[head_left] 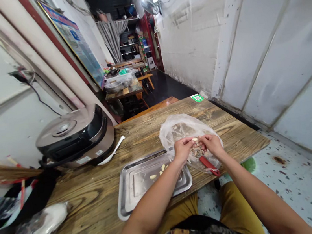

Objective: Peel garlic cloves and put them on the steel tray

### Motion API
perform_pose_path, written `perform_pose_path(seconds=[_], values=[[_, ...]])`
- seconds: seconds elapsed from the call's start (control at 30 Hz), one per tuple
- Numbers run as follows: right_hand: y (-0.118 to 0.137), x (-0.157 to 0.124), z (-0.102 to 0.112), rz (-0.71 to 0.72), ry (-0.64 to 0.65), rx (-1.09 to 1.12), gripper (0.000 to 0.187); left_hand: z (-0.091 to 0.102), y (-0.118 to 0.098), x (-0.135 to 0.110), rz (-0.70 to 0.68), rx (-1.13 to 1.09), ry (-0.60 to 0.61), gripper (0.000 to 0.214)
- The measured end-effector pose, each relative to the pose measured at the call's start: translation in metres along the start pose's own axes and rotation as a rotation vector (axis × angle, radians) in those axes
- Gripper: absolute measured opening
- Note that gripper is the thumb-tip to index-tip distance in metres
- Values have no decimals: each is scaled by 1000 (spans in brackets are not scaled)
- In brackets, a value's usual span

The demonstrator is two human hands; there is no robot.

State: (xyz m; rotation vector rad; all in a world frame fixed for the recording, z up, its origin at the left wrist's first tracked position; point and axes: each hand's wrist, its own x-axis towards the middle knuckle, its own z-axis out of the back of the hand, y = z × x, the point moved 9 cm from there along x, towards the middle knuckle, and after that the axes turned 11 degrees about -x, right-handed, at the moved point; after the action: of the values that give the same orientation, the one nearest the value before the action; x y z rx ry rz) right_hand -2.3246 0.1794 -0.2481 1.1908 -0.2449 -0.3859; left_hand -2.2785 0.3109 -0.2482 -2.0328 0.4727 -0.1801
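Observation:
My left hand (183, 148) and my right hand (212, 144) meet over a clear plastic bag (172, 128). A pale garlic clove (195, 139) is pinched at their fingertips. Below them, in the bag, lie bits that look like garlic skins and cloves (196, 153). A red-handled tool (208, 165), its working end hidden, rests on the near side of the bag. To the left, several peeled garlic cloves (153, 177) lie on a metal tray (120, 195), partly covered by my left forearm.
A rice cooker (75, 134) stands at the table's back left, with a white spoon (112, 151) beside it. Bagged white stuff (48, 223) and a black container of sticks (13, 196) sit at the left. A QR card (197, 98) lies at the far edge of the wooden table (82, 197).

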Motion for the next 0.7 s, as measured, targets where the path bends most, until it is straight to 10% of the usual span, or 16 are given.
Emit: perform_pose_path(seconds=[0.13, 0.3, 0.47, 0.57, 0.7], values=[[-4, 10, -4, 80, 62, -393, 44, 8, -15, 7, -30, 154, -55, 18], [2, 13, -8, 281, 105, -743, 16, 15, -65, -16, -201, 945, 72, 13], [1, 15, -14, 288, 104, -836, 15, 66, -90, -41, 16, 1651, 47, 8], [-1, 18, -15, 270, 82, -826, 14, 85, -101, -43, 78, 1731, -31, 12], [0, 17, -15, 275, 100, -721, 15, 56, -90, -31, -81, 1346, 103, 14]])
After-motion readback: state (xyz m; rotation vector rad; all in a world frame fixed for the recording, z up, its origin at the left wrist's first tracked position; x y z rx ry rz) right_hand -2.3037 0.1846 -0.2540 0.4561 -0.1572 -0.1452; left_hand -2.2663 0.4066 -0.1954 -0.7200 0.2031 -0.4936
